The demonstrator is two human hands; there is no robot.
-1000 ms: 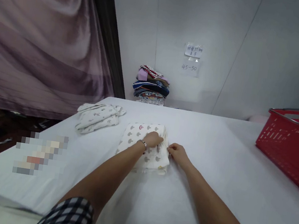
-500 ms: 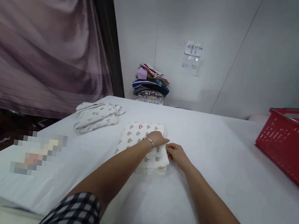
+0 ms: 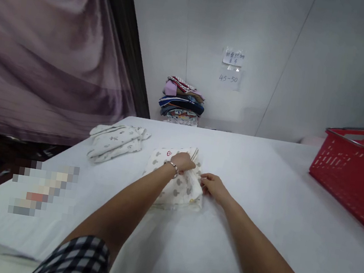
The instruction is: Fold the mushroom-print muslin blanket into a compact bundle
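A folded white cloth (image 3: 177,190) with grey printed shapes and a small red one lies near the middle of the table. My left hand (image 3: 182,161), wearing a bracelet, is closed on the cloth's top layer, which is bunched up beneath the fingers. At the right edge of the same cloth is my right hand (image 3: 214,188), its fingers curled in at the border; the fingertips are partly hidden there. Farther left lies a second white cloth (image 3: 116,142) with a small dark print, loosely folded and touched by neither hand.
Against the wall at the back is a stack of folded fabrics (image 3: 182,102). A red plastic basket (image 3: 354,176) stands at the right on the white table (image 3: 265,176). A blurred-out object (image 3: 44,189) lies at the left front. Handwritten paper signs (image 3: 232,66) hang on the wall.
My left hand has moved a little left, drawing the top layer of the cloth from its right edge into a bunch. My right hand stays nearly in place at the edge.
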